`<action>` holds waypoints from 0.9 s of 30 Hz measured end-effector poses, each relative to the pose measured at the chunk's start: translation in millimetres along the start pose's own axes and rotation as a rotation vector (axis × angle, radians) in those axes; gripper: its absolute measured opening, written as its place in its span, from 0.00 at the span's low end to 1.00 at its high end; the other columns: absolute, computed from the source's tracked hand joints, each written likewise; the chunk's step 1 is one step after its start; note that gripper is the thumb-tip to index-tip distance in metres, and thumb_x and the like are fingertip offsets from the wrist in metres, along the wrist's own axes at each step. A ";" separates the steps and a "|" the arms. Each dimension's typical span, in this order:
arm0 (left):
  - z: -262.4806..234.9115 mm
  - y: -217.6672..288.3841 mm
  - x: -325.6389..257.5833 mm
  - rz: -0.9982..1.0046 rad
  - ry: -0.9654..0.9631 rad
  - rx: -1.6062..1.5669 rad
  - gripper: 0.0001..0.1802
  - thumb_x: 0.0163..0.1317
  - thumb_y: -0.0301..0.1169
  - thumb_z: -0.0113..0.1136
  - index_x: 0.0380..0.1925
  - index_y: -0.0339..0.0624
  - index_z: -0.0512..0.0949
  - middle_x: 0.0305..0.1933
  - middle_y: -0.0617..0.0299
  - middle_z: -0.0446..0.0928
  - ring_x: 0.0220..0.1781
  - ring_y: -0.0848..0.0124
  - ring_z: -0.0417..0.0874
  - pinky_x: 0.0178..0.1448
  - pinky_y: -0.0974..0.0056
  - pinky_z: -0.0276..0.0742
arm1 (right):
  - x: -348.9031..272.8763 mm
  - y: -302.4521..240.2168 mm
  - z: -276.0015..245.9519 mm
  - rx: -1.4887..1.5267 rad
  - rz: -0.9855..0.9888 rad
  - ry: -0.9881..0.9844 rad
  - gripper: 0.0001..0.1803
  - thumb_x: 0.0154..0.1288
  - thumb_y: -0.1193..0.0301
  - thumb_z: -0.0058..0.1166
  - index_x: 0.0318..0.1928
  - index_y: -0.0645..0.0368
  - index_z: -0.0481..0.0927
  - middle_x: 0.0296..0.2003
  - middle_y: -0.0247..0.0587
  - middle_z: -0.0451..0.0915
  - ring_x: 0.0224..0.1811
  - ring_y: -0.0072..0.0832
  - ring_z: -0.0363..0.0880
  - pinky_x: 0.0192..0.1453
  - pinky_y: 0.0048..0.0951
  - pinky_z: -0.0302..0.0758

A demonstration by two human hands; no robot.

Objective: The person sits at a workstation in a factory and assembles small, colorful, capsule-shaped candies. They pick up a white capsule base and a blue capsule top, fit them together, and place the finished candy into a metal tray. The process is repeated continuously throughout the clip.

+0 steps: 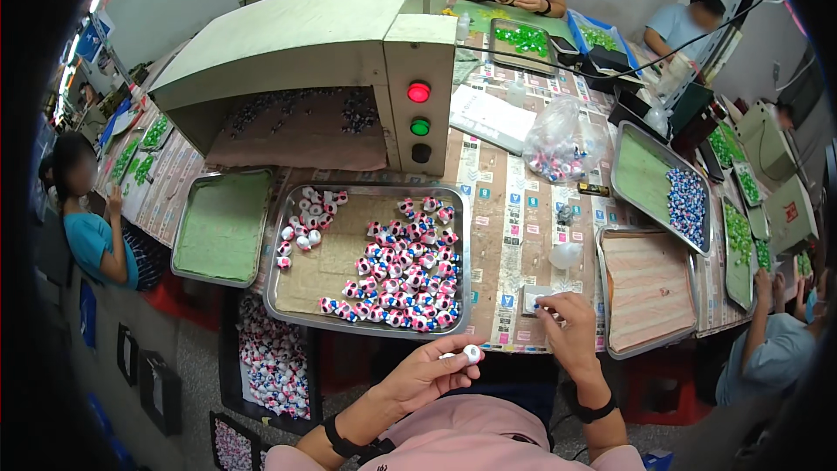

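Note:
My left hand [427,373] is closed on a small white round plastic piece [472,352], held just off the table's near edge. To its right, my right hand [571,330] pinches a tiny blue piece [540,303] at a small white square pad [530,296]; the fingers partly cover it. Ahead of my left hand lies a metal tray [270,283]. Many small pink, white and blue figurines [410,266] crowd its right side. Several white and pink pieces [307,218] are grouped in its upper left.
A machine with an opening [305,44] stands behind the tray. Green-lined [222,227] and cloth-lined trays [649,292] flank the work area. A plastic bag of pieces [562,144] and a squeeze bottle [565,255] stand right of centre. Below left is a black crate [231,358]. Other people sit around.

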State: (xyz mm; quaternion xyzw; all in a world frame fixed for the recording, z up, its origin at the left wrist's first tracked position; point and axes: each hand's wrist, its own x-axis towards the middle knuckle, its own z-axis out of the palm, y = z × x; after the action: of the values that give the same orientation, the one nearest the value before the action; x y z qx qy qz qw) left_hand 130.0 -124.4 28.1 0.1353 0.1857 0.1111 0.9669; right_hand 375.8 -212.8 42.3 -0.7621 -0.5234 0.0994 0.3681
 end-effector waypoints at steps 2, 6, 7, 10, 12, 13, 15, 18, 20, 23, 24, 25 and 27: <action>1.7 -0.5 2.0 -0.016 0.017 -0.012 0.22 0.68 0.26 0.54 0.61 0.36 0.68 0.53 0.56 0.76 0.45 0.70 0.81 0.50 0.69 0.81 | -4.8 -12.6 -6.4 0.144 0.088 -0.051 0.09 0.52 0.79 0.63 0.37 0.61 0.84 0.34 0.42 0.81 0.33 0.32 0.78 0.38 0.30 0.75; 8.2 -3.2 4.0 -0.027 0.083 0.041 0.23 0.67 0.26 0.55 0.61 0.36 0.67 0.52 0.56 0.76 0.44 0.71 0.82 0.50 0.68 0.82 | -18.6 -36.1 -9.7 0.460 0.163 -0.142 0.10 0.56 0.77 0.64 0.40 0.62 0.85 0.37 0.41 0.82 0.34 0.24 0.80 0.37 0.22 0.76; 8.5 -4.2 4.7 -0.026 0.089 0.066 0.23 0.67 0.26 0.55 0.61 0.36 0.67 0.51 0.55 0.76 0.44 0.71 0.82 0.49 0.68 0.82 | -23.4 -39.1 -9.0 0.523 0.158 -0.156 0.10 0.56 0.76 0.64 0.41 0.62 0.85 0.37 0.41 0.82 0.35 0.23 0.80 0.37 0.21 0.76; 7.7 -3.8 6.1 -0.049 0.023 0.041 0.19 0.68 0.27 0.55 0.58 0.34 0.69 0.49 0.55 0.77 0.44 0.71 0.82 0.49 0.68 0.82 | -30.8 -50.9 -8.9 0.650 0.192 -0.219 0.10 0.59 0.77 0.63 0.42 0.62 0.84 0.39 0.41 0.82 0.35 0.21 0.80 0.38 0.20 0.75; 5.8 -6.3 7.4 -0.051 0.006 0.043 0.18 0.68 0.28 0.55 0.56 0.34 0.70 0.48 0.56 0.77 0.43 0.72 0.82 0.48 0.68 0.82 | -34.9 -53.7 -6.5 0.724 0.198 -0.232 0.10 0.59 0.78 0.63 0.43 0.62 0.84 0.39 0.41 0.81 0.35 0.20 0.79 0.38 0.19 0.75; 4.7 -7.3 8.0 -0.051 -0.003 0.042 0.17 0.68 0.28 0.55 0.54 0.34 0.70 0.47 0.57 0.77 0.43 0.72 0.82 0.48 0.69 0.82 | -35.2 -54.3 -6.2 0.727 0.197 -0.240 0.10 0.59 0.77 0.63 0.43 0.62 0.84 0.38 0.41 0.81 0.35 0.20 0.79 0.37 0.19 0.75; 2.8 -8.3 8.6 -0.060 0.003 0.054 0.16 0.68 0.28 0.55 0.53 0.34 0.70 0.45 0.57 0.77 0.42 0.72 0.82 0.47 0.69 0.83 | -35.5 -55.4 -6.1 0.732 0.195 -0.256 0.11 0.59 0.77 0.64 0.43 0.62 0.84 0.38 0.40 0.81 0.35 0.21 0.79 0.37 0.19 0.75; 2.9 -8.7 9.1 -0.064 0.022 0.077 0.15 0.68 0.29 0.55 0.52 0.34 0.71 0.44 0.58 0.77 0.41 0.72 0.83 0.46 0.69 0.83 | -34.1 -56.2 -8.6 0.678 0.182 -0.293 0.11 0.58 0.77 0.64 0.43 0.61 0.85 0.37 0.40 0.81 0.35 0.21 0.79 0.37 0.19 0.75; 4.2 -8.6 9.7 -0.067 0.035 0.099 0.15 0.68 0.29 0.55 0.52 0.33 0.71 0.42 0.58 0.78 0.40 0.72 0.83 0.45 0.70 0.83 | -34.3 -55.3 -9.3 0.659 0.173 -0.302 0.10 0.57 0.77 0.65 0.42 0.60 0.85 0.36 0.39 0.81 0.34 0.21 0.79 0.37 0.20 0.75; 5.5 -8.7 9.2 -0.070 0.051 0.131 0.15 0.68 0.29 0.56 0.50 0.33 0.72 0.40 0.58 0.78 0.38 0.73 0.82 0.43 0.70 0.82 | -32.9 -54.4 -9.4 0.630 0.142 -0.323 0.09 0.56 0.77 0.66 0.39 0.60 0.86 0.34 0.38 0.83 0.33 0.22 0.79 0.36 0.21 0.75; 5.6 -9.0 8.8 -0.067 0.054 0.137 0.14 0.67 0.29 0.57 0.50 0.33 0.73 0.40 0.58 0.78 0.37 0.73 0.82 0.42 0.70 0.82 | -32.3 -54.0 -9.1 0.620 0.127 -0.333 0.09 0.56 0.77 0.66 0.39 0.60 0.87 0.34 0.38 0.83 0.32 0.22 0.79 0.36 0.21 0.75; 5.1 -7.5 7.2 -0.062 0.059 0.146 0.14 0.67 0.29 0.57 0.49 0.33 0.73 0.39 0.58 0.79 0.37 0.73 0.82 0.41 0.71 0.82 | -31.8 -53.9 -6.7 0.617 0.111 -0.324 0.09 0.55 0.77 0.66 0.38 0.60 0.87 0.33 0.38 0.83 0.32 0.23 0.79 0.36 0.22 0.75; 4.2 -7.1 7.2 -0.058 0.072 0.227 0.12 0.68 0.30 0.57 0.47 0.35 0.75 0.37 0.60 0.79 0.35 0.76 0.81 0.40 0.72 0.80 | -32.0 -52.9 -1.9 0.612 0.072 -0.312 0.09 0.53 0.78 0.67 0.38 0.59 0.87 0.32 0.38 0.84 0.31 0.25 0.79 0.36 0.23 0.75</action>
State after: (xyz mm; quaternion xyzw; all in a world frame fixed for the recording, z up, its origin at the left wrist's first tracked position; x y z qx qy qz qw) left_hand 139.3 -130.1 27.4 0.2342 0.2356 0.0661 0.9409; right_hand 324.6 -232.0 71.4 -0.6099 -0.4920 0.3801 0.4914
